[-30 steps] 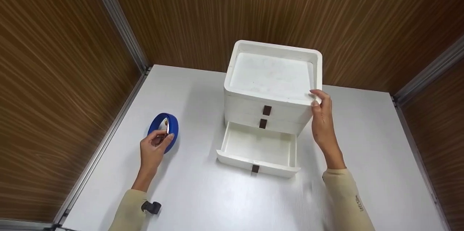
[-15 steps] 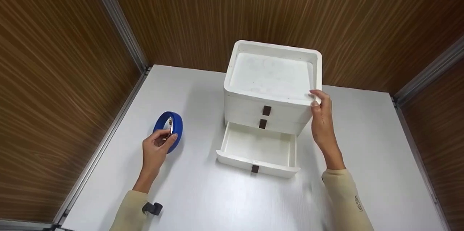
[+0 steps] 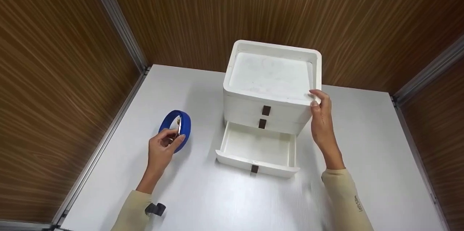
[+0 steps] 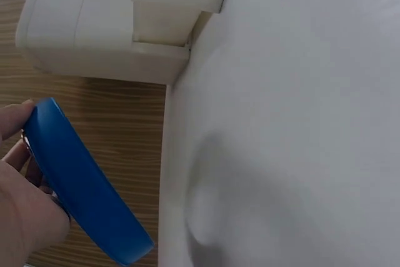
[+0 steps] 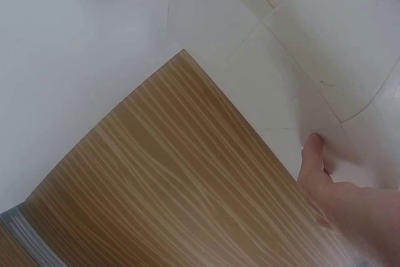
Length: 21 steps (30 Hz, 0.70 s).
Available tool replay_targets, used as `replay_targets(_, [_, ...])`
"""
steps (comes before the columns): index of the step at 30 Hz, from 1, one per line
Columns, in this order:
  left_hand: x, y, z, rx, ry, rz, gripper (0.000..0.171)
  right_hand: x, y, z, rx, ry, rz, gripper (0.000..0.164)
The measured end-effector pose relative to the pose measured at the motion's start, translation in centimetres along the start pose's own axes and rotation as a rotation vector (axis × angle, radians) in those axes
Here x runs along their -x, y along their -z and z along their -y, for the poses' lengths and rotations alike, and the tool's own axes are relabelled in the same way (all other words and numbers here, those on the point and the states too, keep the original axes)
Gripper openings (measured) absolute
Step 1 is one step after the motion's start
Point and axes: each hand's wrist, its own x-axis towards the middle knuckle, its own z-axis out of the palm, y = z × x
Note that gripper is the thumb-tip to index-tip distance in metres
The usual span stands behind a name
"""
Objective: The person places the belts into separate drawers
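A blue band coiled into a ring, which looks like a rolled belt (image 3: 186, 126), has a shiny gold-toned metal piece on its inner side. My left hand (image 3: 160, 155) pinches its near edge between thumb and fingers, holding the ring tilted on edge over the table. In the left wrist view the belt's smooth outer face (image 4: 81, 179) shows, and part of the hand is hidden behind it. My right hand (image 3: 322, 124) grips the front right corner of a white drawer cabinet (image 3: 241, 106), fingers curled over its top rim. The cabinet's bottom drawer (image 3: 235, 159) is pulled out, with nothing visible inside.
Two upper drawers with dark pull tabs (image 3: 266, 110) are closed. A shallow tray top (image 3: 275, 73) forms the cabinet's upper face. Wood-grain panels (image 3: 181, 17) enclose the white table (image 3: 203, 202) at the back and sides. A black clip-like piece (image 3: 156, 209) is on the left sleeve.
My left hand has moved to the right with the belt, closer to the cabinet. The right hand, cabinet and pulled-out drawer have stayed in place.
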Motion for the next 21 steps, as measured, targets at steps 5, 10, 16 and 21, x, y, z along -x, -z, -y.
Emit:
replay_targets(5, [-0.2, -0.7, -0.6, 0.001, -0.022, 0.028, 0.017, 0.0, 0.1, 0.0, 0.002, -0.005, 0.011, 0.048])
replay_targets(10, [-0.4, -1.4, -1.2, 0.008, -0.047, 0.073, 0.019, 0.0, 0.2, 0.0, 0.008, 0.002, 0.004, 0.048])
replay_targets(16, [-0.2, -2.1, -1.7, -0.005, -0.05, 0.113, 0.018, 0.0, 0.2, 0.1, 0.015, 0.02, -0.006, 0.048])
replay_targets(21, [-0.1, -2.7, -2.1, -0.006, -0.045, 0.136, 0.019, 0.0, 0.0, 0.2, 0.025, 0.02, -0.015, 0.047])
